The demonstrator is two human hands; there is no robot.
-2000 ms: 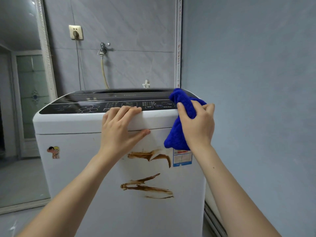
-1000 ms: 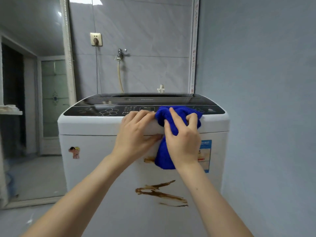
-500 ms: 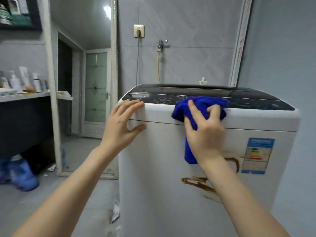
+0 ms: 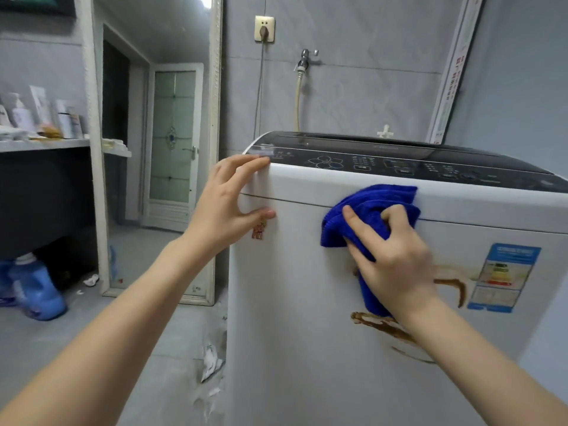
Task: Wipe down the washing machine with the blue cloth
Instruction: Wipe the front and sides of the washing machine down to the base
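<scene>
A white top-loading washing machine (image 4: 307, 302) with a dark control panel fills the right half of the view. Brown smears (image 4: 384, 325) streak its front panel, partly hidden behind my right forearm. My right hand (image 4: 393, 259) grips a bunched blue cloth (image 4: 368, 207) and presses it flat against the upper front, just below the lid seam. My left hand (image 4: 229, 204) rests with spread fingers on the machine's top left front corner, thumb on the front face next to a small cartoon sticker (image 4: 258, 231).
A blue-framed energy label (image 4: 504, 276) sits at the front's right. Behind the machine are a tap with hose (image 4: 302, 61) and a wall socket (image 4: 264, 27). On the left stand a shelf with bottles (image 4: 40, 118), blue detergent jugs (image 4: 37, 290) on the floor and a tall mirror frame (image 4: 215, 149).
The view has swung left around the machine. My right hand has slid the cloth leftward along the top front edge and down onto the front panel. My left hand has shifted to the left corner.
</scene>
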